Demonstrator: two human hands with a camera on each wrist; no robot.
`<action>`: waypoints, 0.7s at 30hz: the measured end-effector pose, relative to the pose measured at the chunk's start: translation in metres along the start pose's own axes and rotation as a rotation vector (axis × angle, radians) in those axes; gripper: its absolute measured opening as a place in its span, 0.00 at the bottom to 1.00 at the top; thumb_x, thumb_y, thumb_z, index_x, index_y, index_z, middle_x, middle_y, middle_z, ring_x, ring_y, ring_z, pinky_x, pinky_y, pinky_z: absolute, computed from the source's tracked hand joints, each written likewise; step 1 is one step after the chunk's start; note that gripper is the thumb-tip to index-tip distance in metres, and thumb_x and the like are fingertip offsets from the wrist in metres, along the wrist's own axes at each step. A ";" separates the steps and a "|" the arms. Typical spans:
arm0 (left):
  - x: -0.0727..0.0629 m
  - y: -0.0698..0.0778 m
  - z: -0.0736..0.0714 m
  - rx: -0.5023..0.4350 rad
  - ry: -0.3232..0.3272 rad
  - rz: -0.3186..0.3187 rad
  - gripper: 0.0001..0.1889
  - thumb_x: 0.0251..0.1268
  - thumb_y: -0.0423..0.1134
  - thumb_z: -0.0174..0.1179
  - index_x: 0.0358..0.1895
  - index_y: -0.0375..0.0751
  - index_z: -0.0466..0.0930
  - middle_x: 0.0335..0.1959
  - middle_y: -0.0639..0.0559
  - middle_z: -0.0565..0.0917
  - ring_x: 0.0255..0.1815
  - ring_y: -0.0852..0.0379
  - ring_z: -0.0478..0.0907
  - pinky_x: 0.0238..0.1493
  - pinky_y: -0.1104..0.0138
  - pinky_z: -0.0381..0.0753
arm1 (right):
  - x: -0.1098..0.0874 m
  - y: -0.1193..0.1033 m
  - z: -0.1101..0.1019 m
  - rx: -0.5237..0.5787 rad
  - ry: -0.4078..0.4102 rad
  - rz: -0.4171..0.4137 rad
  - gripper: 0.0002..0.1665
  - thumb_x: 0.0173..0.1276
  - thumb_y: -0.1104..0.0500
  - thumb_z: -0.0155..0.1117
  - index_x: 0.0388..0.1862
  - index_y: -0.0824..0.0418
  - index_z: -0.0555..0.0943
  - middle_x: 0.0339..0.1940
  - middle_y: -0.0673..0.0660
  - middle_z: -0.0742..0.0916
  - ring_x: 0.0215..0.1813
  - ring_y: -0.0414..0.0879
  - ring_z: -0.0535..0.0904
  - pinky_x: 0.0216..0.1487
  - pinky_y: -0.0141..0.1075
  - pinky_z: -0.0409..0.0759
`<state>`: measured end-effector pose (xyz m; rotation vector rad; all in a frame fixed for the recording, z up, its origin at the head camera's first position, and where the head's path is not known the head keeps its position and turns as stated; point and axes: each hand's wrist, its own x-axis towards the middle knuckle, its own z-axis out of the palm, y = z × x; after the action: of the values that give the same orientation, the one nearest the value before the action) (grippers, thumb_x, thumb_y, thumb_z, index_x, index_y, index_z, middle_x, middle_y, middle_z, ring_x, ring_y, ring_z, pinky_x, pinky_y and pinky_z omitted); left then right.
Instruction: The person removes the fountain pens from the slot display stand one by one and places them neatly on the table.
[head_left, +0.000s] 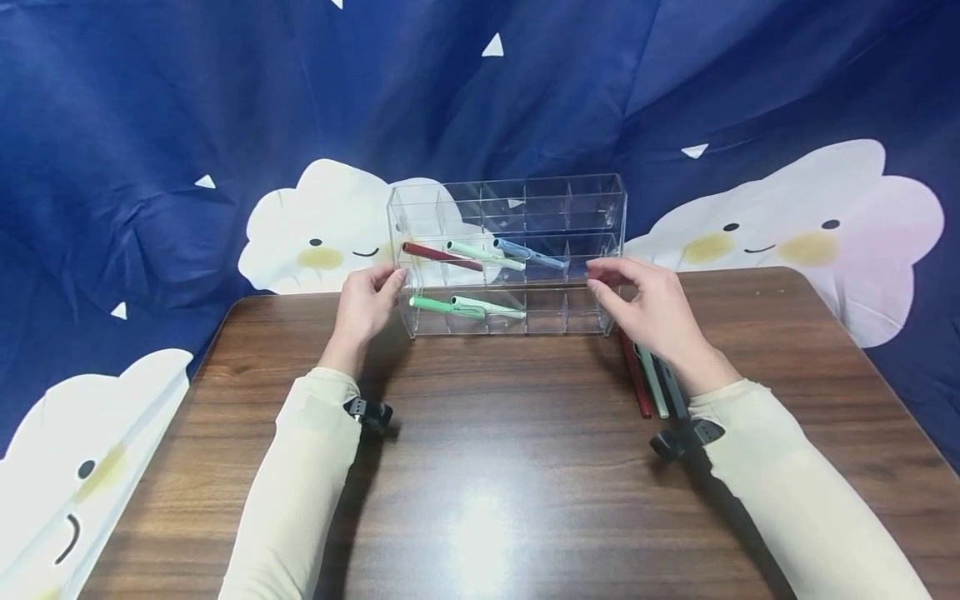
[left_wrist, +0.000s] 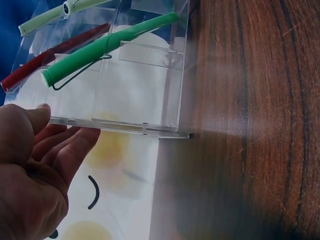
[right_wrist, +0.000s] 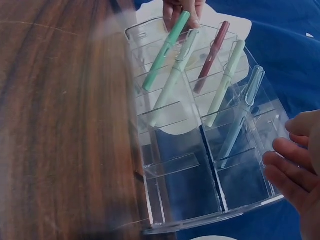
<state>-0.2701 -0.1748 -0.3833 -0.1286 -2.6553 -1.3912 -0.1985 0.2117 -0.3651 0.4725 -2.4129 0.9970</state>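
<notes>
A clear acrylic pen rack (head_left: 546,310) with divided tiers stands upright at the far side of the table. Its middle tier carries a dark red pen (head_left: 442,256), a pale green pen (head_left: 486,255) and a blue pen (head_left: 529,252). On the bottom tier lie a bright green pen (left_wrist: 107,47) and a whitish-green pen (right_wrist: 172,82). My left hand (head_left: 367,307) pinches the rack's left side panel between thumb and fingers. At the right side of the rack, my right hand (head_left: 651,310) has loosely bent fingers with nothing between them; whether they touch the rack is unclear.
Several more pens (head_left: 651,382) lie on the wooden table (head_left: 487,467), partly hidden under my right wrist. Behind the table hangs a blue cloth (head_left: 247,100) with white clouds. Each wrist wears a small black camera (head_left: 369,412).
</notes>
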 end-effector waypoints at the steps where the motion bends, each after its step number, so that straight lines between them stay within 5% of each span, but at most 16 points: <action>1: 0.000 0.000 0.000 0.000 0.002 0.001 0.17 0.85 0.41 0.59 0.60 0.31 0.87 0.49 0.33 0.92 0.43 0.42 0.89 0.35 0.77 0.80 | 0.002 -0.001 0.000 0.001 0.000 -0.009 0.12 0.74 0.66 0.71 0.54 0.65 0.90 0.44 0.62 0.94 0.44 0.45 0.86 0.41 0.17 0.70; 5: 0.000 0.001 0.001 -0.006 0.006 -0.005 0.17 0.85 0.41 0.59 0.60 0.31 0.87 0.48 0.32 0.92 0.42 0.42 0.89 0.35 0.76 0.80 | 0.010 -0.002 0.001 0.024 0.009 -0.027 0.12 0.73 0.67 0.71 0.54 0.65 0.90 0.45 0.62 0.94 0.45 0.53 0.88 0.42 0.18 0.71; 21: 0.001 -0.001 0.002 0.018 0.016 0.008 0.17 0.84 0.41 0.59 0.59 0.31 0.88 0.47 0.33 0.92 0.39 0.47 0.87 0.36 0.74 0.80 | 0.026 -0.006 0.009 0.181 -0.037 0.018 0.15 0.74 0.64 0.73 0.57 0.61 0.90 0.56 0.59 0.93 0.64 0.54 0.87 0.62 0.21 0.72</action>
<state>-0.2712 -0.1741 -0.3850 -0.1256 -2.6510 -1.3603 -0.2200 0.1978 -0.3526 0.5371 -2.3737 1.2316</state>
